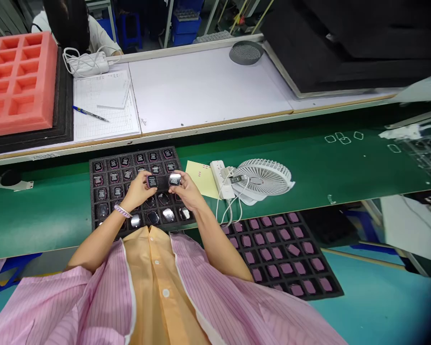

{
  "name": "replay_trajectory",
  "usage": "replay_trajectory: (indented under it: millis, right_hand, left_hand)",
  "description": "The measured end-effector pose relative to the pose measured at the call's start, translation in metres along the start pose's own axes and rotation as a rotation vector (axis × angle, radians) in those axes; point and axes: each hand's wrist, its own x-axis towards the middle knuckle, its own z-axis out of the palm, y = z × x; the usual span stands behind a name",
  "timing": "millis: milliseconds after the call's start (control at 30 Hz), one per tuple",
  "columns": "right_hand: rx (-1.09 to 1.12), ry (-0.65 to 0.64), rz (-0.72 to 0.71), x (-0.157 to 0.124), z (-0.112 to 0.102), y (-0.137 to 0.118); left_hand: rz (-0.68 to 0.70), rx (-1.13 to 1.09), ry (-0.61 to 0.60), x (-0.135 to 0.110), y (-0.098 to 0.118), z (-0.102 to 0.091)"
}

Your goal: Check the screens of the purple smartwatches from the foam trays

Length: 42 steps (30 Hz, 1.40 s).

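My left hand [138, 191] pinches a small dark square smartwatch case [152, 181] with pale lines on its face. My right hand [188, 191] is closed on a second smartwatch case [174, 179], whose face catches bright glare. Both are held side by side, a short gap apart, above a black foam tray [92, 203]. Rows of similar cases sit in the tray's pockets; those at the back show pale markings, while several near me look plain and glossy. My forearms and hands hide part of the tray.
A white fan [264, 177], a power strip [222, 179] with cables and a yellow sheet [203, 179] lie right of the tray. Lower right, another black tray [332, 282] holds purple pieces. Red foam [39, 96], papers [89, 127] and a pen [90, 114] occupy the raised shelf. A person sits beyond.
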Motion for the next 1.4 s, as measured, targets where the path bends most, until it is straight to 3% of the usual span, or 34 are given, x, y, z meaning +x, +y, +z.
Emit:
replay_trajectory:
  millis: [133,300,433,567,700,833,933,1033,1200,1400]
  right_hand:
    - [-0.208,-0.010,-0.007,0.014,-0.037,0.022]
    - [-0.582,-0.050,-0.055,0.032,-0.057,0.030]
    - [-0.844,-0.071,-0.084,0.045,-0.060,0.030]
    - [-1.036,-0.078,-0.098,0.043,-0.056,0.028]
    - [-1.132,-0.153,-0.169,0.020,-0.017,0.033]
    - [-1.158,-0.432,-0.246,-0.008,0.062,0.044]
    - [-1.204,-0.556,-0.253,-0.020,0.122,0.051]
    - [-1.289,-0.538,-0.219,-0.019,0.161,0.055]
    - [-1.322,-0.489,-0.162,-0.014,0.180,0.056]
    - [-0.979,-0.498,-0.130,-0.018,0.169,0.049]
  left_hand:
    - [0.020,0.270,0.004,0.030,-0.008,0.032]
    - [-0.010,0.522,0.007,0.043,-0.015,0.054]
    - [0.002,0.626,0.025,0.037,-0.017,0.052]
    - [-0.031,0.683,0.120,0.010,-0.026,0.029]
    - [-0.243,0.730,0.309,-0.044,-0.059,-0.018]
    - [-0.520,0.755,0.466,-0.107,-0.097,-0.064]
    - [-0.587,0.740,0.456,-0.134,-0.111,-0.077]
    - [-0.575,0.711,0.432,-0.136,-0.113,-0.072]
    - [-0.560,0.606,0.475,-0.115,-0.106,-0.061]
    - [-0.501,0.220,0.569,-0.115,-0.093,-0.075]
